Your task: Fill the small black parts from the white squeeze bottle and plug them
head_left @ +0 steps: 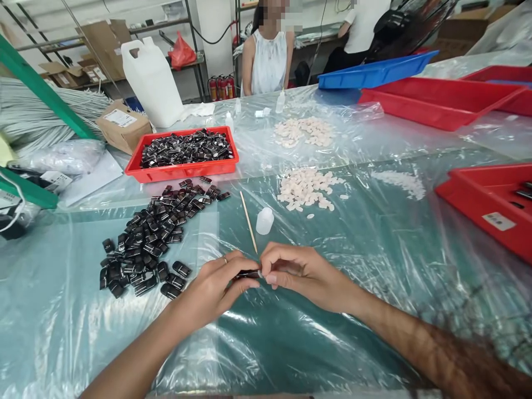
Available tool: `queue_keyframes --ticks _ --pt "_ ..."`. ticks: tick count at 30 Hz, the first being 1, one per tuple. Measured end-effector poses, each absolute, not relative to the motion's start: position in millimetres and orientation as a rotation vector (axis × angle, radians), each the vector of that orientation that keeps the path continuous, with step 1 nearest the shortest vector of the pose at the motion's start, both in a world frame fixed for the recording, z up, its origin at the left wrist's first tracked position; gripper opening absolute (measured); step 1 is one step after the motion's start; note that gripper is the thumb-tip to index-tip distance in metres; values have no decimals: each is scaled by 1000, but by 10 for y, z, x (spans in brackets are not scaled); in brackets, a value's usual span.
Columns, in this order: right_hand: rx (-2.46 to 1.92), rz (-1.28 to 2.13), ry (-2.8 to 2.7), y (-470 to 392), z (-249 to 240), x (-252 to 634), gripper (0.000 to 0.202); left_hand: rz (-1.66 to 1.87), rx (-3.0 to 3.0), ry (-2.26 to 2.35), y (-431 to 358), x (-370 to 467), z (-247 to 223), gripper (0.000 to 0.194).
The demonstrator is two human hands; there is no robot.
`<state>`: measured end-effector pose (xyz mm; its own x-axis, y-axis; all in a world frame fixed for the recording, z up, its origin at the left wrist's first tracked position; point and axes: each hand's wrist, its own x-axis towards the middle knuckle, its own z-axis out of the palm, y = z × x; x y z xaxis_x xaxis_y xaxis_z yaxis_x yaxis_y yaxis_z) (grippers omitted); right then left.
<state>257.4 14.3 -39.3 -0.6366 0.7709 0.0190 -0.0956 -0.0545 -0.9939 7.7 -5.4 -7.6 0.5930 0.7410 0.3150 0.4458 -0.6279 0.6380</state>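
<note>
Near the middle of the table, my left hand (222,280) grips a small black part (248,274) between thumb and fingers. My right hand (293,271) meets it from the right, thumb and forefinger pinched at the part's end around something small and pale, mostly hidden. Just beyond my fingertips lie a thin wooden stick (248,221) and a small translucent white bottle (265,220). Loose black parts (153,230) are heaped to the left of my left hand. Small pale oval pieces (305,188) form a pile beyond my right hand.
A red tray (183,172) full of black parts stands at the back left, near a large white jug (152,83). Another red tray (486,221) is at the right edge. A blue tray (374,75) lies farther back. A person (268,61) sits across the table.
</note>
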Motion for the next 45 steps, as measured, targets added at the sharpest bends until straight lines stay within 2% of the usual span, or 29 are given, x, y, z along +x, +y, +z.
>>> queue_keyframes --ticks 3,6,13,27,34,45 --pt "-689 1952 -1469 148 -429 2569 38 863 2219 984 -86 82 -99 18" --pt "-657 2074 -1377 143 -483 2532 44 883 2163 949 -106 86 -108 14" --pt "-628 2212 -1224 107 -540 2471 49 897 2141 935 -136 97 -119 11" --pt "-631 2243 -1175 83 -515 2444 51 965 2196 848 -188 177 -75 12" --pt "-663 2186 -1223 46 -500 2460 45 994 2099 832 -189 176 -50 12" --pt "-661 2193 -1219 45 -494 2441 41 882 1994 832 -182 105 -99 9"
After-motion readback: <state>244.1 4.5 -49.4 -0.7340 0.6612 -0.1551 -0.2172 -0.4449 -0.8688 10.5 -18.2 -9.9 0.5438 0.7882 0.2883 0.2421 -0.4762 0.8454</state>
